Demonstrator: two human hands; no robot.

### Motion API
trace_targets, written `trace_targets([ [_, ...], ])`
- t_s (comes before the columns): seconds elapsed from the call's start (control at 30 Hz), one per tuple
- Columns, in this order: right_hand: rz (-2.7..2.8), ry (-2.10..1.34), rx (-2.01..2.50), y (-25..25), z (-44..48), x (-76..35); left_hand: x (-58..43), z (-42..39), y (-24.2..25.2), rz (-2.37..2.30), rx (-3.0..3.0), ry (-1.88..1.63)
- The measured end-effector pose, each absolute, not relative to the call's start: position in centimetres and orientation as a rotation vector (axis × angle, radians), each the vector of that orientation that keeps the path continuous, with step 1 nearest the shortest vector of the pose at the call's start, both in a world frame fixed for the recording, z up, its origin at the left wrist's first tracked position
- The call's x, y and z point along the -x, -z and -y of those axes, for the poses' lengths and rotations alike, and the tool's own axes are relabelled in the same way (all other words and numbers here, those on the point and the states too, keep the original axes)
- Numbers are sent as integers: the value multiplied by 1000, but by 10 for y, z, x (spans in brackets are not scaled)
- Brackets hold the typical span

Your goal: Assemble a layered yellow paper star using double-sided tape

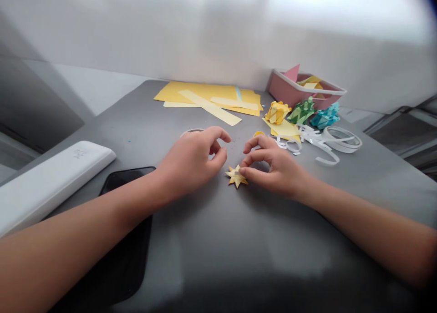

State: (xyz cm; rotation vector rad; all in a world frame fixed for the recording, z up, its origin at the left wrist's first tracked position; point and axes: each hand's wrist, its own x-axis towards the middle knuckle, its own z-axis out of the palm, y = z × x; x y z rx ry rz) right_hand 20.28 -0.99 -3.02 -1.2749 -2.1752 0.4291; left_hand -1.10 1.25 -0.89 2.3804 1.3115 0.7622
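Observation:
A small folded paper star [236,179], pale yellow with darker yellow points, is in front of me. The thumb and index finger of my right hand [269,167] are closed at its upper right edge, covering part of it. A tiny greyish patch shows on the star by the thumb tip; I cannot make out what it is. To the left, my left hand [196,156] hovers with fingers curled and thumb apart from the index finger, holding nothing. Behind it a round white rim [193,131] is mostly hidden. A bit of yellow paper [258,133] peeks out behind my right hand.
Yellow paper sheets [201,91] and cut strips [218,110] lie at the back. A pink basket [290,88] holds paper; yellow [278,112], green [302,110] and blue [326,116] folded pieces and white tape curls [341,139] are nearby. Left are a white case [58,181] and dark phone [133,263].

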Motion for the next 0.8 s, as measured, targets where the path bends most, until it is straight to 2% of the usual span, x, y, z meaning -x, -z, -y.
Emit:
trace_targets([
  [0.53,2227,-367,1255,36,9,-202,10,-11,9,-1332,-2400,-612],
  [0.8,2154,-305,1215,37,7,-202,8,-10,6,-1250,-2352,-761],
])
